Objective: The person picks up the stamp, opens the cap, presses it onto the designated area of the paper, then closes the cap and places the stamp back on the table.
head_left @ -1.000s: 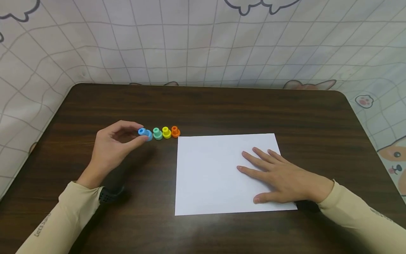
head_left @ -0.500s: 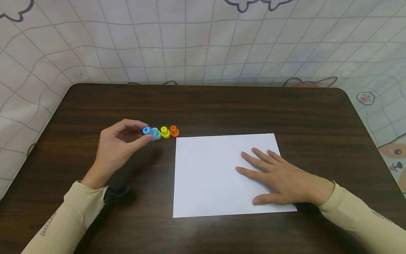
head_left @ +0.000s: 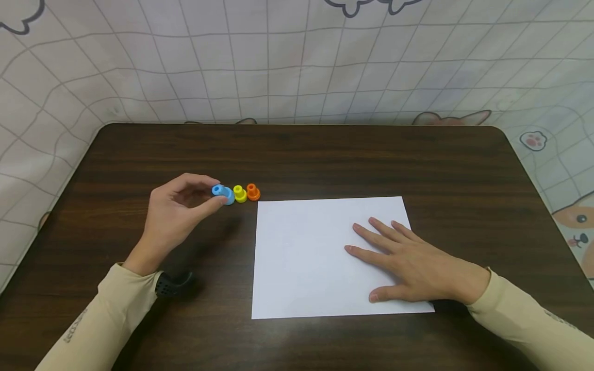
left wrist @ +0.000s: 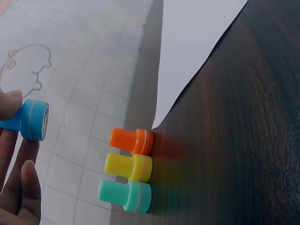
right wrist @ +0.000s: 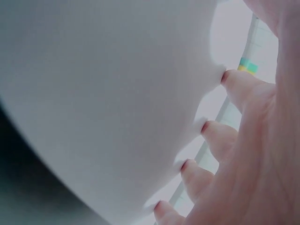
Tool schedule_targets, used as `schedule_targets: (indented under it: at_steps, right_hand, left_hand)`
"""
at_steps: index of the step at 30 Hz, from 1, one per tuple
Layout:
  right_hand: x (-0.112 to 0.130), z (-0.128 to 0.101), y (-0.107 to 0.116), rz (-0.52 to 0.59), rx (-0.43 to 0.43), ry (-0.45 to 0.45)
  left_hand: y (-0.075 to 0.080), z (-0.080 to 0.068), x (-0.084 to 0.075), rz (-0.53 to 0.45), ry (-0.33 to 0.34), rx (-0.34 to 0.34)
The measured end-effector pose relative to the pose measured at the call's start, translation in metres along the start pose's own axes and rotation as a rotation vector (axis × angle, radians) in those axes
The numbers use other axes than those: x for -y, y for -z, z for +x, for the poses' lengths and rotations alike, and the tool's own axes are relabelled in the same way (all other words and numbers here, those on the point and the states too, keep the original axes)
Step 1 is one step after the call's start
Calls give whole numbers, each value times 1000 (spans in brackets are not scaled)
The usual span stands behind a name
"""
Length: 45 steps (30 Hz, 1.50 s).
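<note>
My left hand (head_left: 174, 219) pinches a blue toy stamp (head_left: 224, 194) between thumb and fingers, held up off the table. In the left wrist view, dark marks show on the pale end face of this blue stamp (left wrist: 35, 120). A green stamp (left wrist: 131, 196), a yellow stamp (head_left: 240, 194) and an orange stamp (head_left: 253, 192) stand in a row on the table, handles up; the head view has the green one hidden behind the blue. Fingers spread, my right hand (head_left: 415, 265) lies flat on a white sheet of paper (head_left: 301, 257).
The dark wooden table (head_left: 325, 159) has rounded far corners. Behind it hangs a white grid-patterned cloth (head_left: 287, 56) with cartoon animals. A black band (head_left: 171, 284) sits at the left wrist. The paper's far left corner lies close to the orange stamp.
My left hand has moved a little to the right with the blue stamp, which now covers the green one in the head view. The right hand stays on the paper.
</note>
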State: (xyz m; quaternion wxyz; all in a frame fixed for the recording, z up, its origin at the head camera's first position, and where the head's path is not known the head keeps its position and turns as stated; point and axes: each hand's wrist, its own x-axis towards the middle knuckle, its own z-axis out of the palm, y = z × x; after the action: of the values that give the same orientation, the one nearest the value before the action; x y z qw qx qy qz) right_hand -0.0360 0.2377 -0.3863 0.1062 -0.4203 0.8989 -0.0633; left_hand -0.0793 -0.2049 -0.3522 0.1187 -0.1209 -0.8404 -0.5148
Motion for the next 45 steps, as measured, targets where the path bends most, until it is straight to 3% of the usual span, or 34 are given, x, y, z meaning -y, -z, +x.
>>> schedule_targets:
  at_steps: [8,16,21,25,33,36,41,45]
  right_hand:
    - [1,-3,1,-7,-12,1]
    - [0,-2,2,21,-31,-22]
    - [-4,3,10,34,-150,-2]
    - [-6,9,20,106,-294,16]
    - [-5,11,44,362,-615,15]
    - [-4,14,48,543,-677,11]
    - [0,20,49,896,-745,-16]
    - [2,25,49,1103,-809,-43]
  left_hand:
    - [-4,3,-1,-11,4,5]
    - [-12,8,-3,-73,-39,21]
    - [-20,14,-9,-137,-61,28]
    - [-28,18,-17,-188,-20,30]
    - [-59,26,-34,-394,-18,50]
    - [-71,28,-41,-467,-10,62]
    - [-94,28,-52,-616,88,99]
    - [-114,25,-61,-682,165,135]
